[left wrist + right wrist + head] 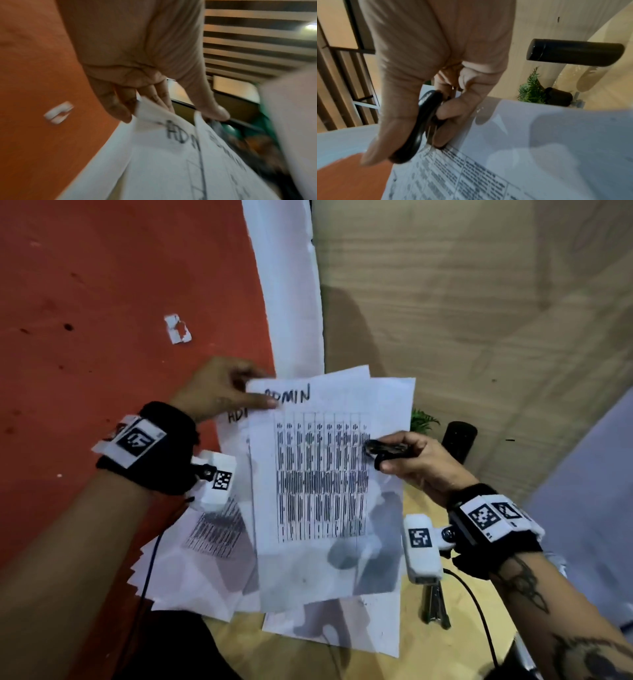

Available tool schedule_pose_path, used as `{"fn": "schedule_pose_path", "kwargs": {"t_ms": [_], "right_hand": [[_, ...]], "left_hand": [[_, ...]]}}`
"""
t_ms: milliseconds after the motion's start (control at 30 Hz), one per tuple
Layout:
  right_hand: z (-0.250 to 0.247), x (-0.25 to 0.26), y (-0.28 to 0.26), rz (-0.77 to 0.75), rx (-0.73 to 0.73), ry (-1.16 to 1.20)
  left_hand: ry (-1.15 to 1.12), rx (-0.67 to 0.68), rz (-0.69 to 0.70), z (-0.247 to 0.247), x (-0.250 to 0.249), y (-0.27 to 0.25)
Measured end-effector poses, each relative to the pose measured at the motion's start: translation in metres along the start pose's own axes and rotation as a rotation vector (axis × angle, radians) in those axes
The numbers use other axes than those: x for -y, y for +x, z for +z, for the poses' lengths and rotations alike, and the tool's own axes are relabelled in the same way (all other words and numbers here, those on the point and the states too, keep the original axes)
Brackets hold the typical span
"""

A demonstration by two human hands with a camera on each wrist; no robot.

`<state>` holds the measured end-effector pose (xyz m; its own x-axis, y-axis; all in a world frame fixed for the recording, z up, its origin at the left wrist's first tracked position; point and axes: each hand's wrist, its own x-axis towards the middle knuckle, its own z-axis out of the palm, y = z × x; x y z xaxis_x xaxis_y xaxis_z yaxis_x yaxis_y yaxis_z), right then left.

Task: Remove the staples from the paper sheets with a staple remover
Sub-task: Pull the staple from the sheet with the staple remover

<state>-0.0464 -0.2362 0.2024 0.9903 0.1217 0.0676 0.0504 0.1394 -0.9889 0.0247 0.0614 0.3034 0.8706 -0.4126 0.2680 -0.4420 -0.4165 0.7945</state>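
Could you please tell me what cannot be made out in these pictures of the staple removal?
- Any staple: none can be made out on the paper sheets in any view; too small or blurred.
- Staple remover teeth: right wrist view, covered by the right hand and blur.
- Printed table text: illegible in every view.
- Grey tool on the table: head view, partly behind the right wrist camera; its type is unclear.
- Left hand: its pinch is blurred.

The left hand [219, 388] pinched between thumb and fingers, raised ahead of its wrist; the right hand [416, 460] curled tightly, thumb on top.
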Motion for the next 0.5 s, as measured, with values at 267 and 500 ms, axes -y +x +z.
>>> {"fn": "schedule_pose_path", "kwargs": {"t_ms": [267, 500], "right_hand": [[0.011, 0.004, -0.001, -0.058, -0.175, 0.284], [0.009, -0.023, -0.007, 0.091, -0.357, 0.082]], "left_hand": [[-0.604, -0.012, -0.349, 0.068, 0.055, -0.051], [-0.511, -0.382, -0.353, 0.058, 0.107, -0.039]]}}
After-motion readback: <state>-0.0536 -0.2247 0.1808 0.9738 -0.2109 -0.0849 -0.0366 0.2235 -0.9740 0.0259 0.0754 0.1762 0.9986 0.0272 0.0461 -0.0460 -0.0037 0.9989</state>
